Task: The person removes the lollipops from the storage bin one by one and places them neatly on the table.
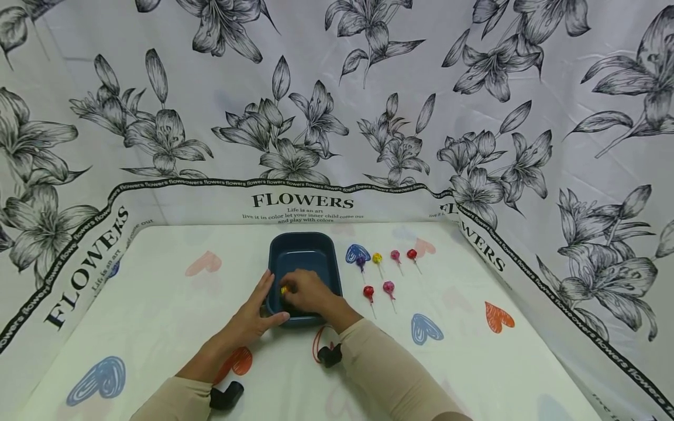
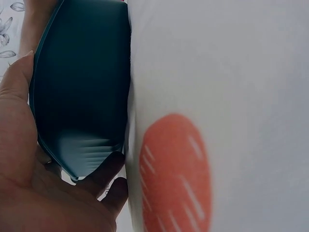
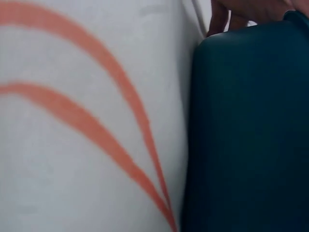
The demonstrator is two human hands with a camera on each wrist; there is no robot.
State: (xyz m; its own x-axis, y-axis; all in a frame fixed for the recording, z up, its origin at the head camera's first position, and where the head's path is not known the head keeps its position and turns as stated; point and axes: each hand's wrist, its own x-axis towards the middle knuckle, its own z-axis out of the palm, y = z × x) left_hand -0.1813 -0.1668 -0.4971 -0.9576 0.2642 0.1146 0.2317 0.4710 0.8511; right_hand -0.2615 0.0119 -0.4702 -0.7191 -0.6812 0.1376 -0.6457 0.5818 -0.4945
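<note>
A dark blue rectangular container (image 1: 302, 241) stands on the table. My right hand (image 1: 308, 290) reaches down into it, fingers curled and pinching a yellow lollipop (image 1: 284, 290) close to the left inner wall; the stick is hidden. My left hand (image 1: 251, 318) rests against the container's near left corner, thumb at the near rim and straight fingers along the left side. In the left wrist view, the left hand (image 2: 53, 193) touches the outer wall of the container (image 2: 84, 82). The right wrist view has the container's wall (image 3: 251, 125) filling its right side.
Right of the container lie several lollipops in two rows: a purple one (image 1: 360, 262), a yellow one (image 1: 377, 258), pink ones (image 1: 388, 287) and red ones (image 1: 412, 254). The white tablecloth (image 1: 158, 304) has printed hearts. A flower-printed curtain (image 1: 316, 52) encloses the back and sides.
</note>
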